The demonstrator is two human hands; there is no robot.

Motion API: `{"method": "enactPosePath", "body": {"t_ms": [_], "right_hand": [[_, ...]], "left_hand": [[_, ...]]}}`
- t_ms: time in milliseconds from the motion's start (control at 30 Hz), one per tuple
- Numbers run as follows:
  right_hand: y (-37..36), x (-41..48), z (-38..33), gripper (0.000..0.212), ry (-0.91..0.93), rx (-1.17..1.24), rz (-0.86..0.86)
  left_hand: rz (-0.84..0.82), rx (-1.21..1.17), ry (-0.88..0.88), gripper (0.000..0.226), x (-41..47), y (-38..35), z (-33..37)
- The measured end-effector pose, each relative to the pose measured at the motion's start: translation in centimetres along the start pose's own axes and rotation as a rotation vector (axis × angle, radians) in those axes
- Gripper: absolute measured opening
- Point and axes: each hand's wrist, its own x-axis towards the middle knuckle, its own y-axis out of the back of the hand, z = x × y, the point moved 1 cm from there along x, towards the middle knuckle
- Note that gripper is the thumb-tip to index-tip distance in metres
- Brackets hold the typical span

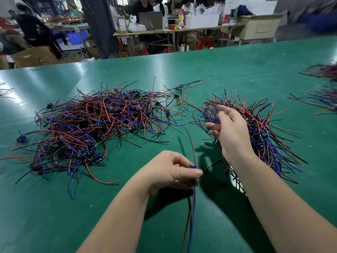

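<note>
Head view: A worker's left hand [171,170] pinches a small wired part [193,167] between thumb and curled fingers, just near and left of the smaller pile [264,128] of like pieces. The part's leads run roughly straight away from the worker: a red one rises towards the far side and a blue one trails back towards the body. Its long axis therefore lies close to the way the pile's own strands fan out.

The right hand [231,132] hovers over the pile's left edge with its fingers loosely spread. A blue strand crosses them, but whether they pinch it cannot be told. This hand is the nearer of the two to the pile. The likely next move, adding the held part, would carry it right and slightly away.

Left of the pile sprawls a large heap [91,121] of tangled red, blue and black wire, and more bundles [321,95] lie to its right. All rest on a glossy green table [237,70]. Beyond the pile, people sit at cluttered benches, one with a laptop [151,20].
</note>
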Motion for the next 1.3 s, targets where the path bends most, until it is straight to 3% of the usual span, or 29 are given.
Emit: {"method": "enactPosePath", "body": {"t_ms": [67,200,300,400,533,700,867,967,1067,1167,1300], "right_hand": [[0.2,-0.4,-0.3,0.024,0.171,-0.209,-0.022],[-0.8,-2.7,0.3,0.016,0.289,-0.615,-0.409],[-1.7,-3.7,0.5,0.015,0.438,-0.806,-0.477],[-1.5,-4.1,-0.5,0.019,0.522,-0.855,-0.421],[-0.7,-4.2,-2.2,0.014,0.544,-0.808,-0.317],[3.1,-2.5,-4.6,0.027,0.478,-0.583,-0.155],[9.7,1.0,-5.2,0.023,0.466,-0.731,0.204],[12.4,3.0,-3.7,0.011,0.328,-1.083,0.335],[13.0,3.5,-1.8,0.011,0.09,-1.339,0.271],[12.6,3.4,-1.5,0.017,0.007,-1.363,0.211],[11.4,2.9,-2.6,0.021,0.046,-1.4,0.187]], "left_hand": [[0.109,-0.081,-0.051,0.015,0.4,0.4,0.0],[0.267,-0.385,-0.135,0.026,1.1,1.0,0.3],[0.31,-0.484,-0.189,0.036,1.1,1.4,0.6],[0.255,-0.471,-0.185,0.061,0.8,1.5,1.1],[0.132,-0.446,-0.144,0.075,0.4,1.2,1.5],[0.127,-0.458,-0.134,0.071,0.0,1.7,1.8],[0.292,-0.443,-0.156,0.058,0.0,2.4,1.8],[0.569,-0.299,-0.212,0.032,0.0,2.6,1.8],[0.906,0.203,-0.312,0.016,-0.2,3.7,1.5],[1.055,0.648,-0.3,0.021,-0.3,4.9,0.9],[1.126,0.9,0.012,0.044,-0.4,5.9,0.0]]}}
